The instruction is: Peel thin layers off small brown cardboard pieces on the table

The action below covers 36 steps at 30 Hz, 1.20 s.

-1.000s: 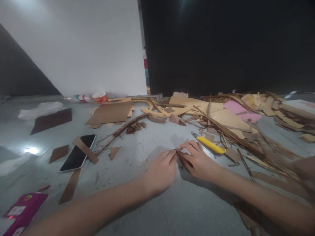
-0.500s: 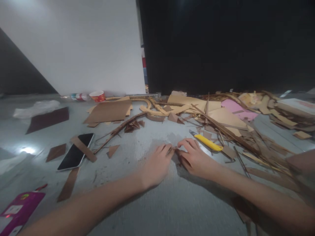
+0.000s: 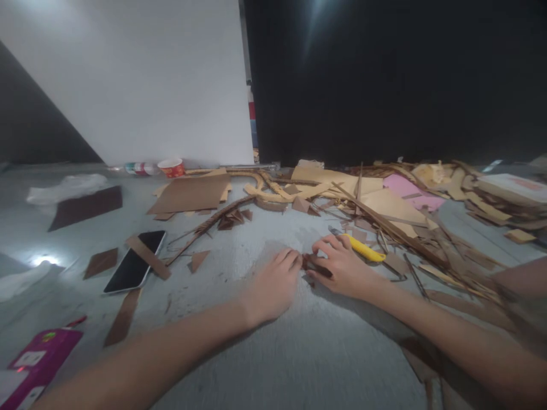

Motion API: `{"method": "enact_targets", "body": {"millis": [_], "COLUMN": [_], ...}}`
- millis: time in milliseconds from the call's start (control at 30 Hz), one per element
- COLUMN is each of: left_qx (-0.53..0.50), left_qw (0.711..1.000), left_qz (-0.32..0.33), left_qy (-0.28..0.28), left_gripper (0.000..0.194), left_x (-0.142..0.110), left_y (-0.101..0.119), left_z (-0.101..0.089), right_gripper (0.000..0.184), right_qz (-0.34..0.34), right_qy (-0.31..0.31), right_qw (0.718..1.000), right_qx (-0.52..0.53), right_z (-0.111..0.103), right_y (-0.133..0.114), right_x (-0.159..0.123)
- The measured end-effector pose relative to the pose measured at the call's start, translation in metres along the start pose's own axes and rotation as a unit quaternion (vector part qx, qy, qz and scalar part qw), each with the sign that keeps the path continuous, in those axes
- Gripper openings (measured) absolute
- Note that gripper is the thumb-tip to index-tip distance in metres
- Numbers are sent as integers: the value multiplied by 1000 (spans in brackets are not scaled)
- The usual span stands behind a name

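Note:
My left hand [image 3: 276, 285] rests low over the grey tabletop [image 3: 256, 364], fingers curled together; its fingertips point at a small dark brown piece [image 3: 305, 262], and what they grip is hidden. From the other side, my right hand [image 3: 342, 267] bends its fingers and thumb around that piece. The piece looks like card or paper, too small to tell more. Just beyond the right hand lies a yellow utility knife [image 3: 365, 249] with its blade toward the left.
A phone [image 3: 130, 270] with a brown strip [image 3: 147, 256] across it lies left. Brown sheets [image 3: 192, 193], folded brown triangles [image 3: 233, 219], a wrapped curved stem [image 3: 222, 213] and scraps spread behind. A magenta object [image 3: 47, 356] is front left, a red cup [image 3: 171, 168] at the back.
Both hands stay close together and shift slightly. The left fingertips have drawn a little away from the right hand, and the right fingers have spread somewhat around the brown piece.

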<state>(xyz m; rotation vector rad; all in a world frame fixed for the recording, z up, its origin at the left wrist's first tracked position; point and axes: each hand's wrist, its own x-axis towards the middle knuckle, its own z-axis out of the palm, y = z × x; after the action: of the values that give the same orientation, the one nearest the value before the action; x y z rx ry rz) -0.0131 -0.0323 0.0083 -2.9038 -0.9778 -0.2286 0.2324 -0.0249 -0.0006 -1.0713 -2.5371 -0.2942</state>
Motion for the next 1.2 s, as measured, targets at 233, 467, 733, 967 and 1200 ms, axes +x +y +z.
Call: {"method": "enact_targets", "body": {"millis": [233,467,733,967,1200], "left_qx": [-5,-86,-140,-154,-129], "left_qw": [999,994,988,985,990], "left_qz": [27,-8,-18,-9,-7], "left_qy": [16,64,65,75,57], "left_gripper": [36,44,47,51,50], "left_x": [0,-4,-4,-3,-3], "left_y": [0,-1,-6,-9,-12], "left_z": [0,11,17,20,23], "right_gripper": [16,20,17,24,17], "right_qz": [-23,-113,-98,-123,-142], "right_qy": [39,23,39,26,19], "right_qw": [999,993,994,992,990], "right_qx": [8,-12,30,0,-9], "right_z": [8,8,9,11,8], "right_y": [5,14,17,17,17], "right_x": [1,0,2,1,1]}}
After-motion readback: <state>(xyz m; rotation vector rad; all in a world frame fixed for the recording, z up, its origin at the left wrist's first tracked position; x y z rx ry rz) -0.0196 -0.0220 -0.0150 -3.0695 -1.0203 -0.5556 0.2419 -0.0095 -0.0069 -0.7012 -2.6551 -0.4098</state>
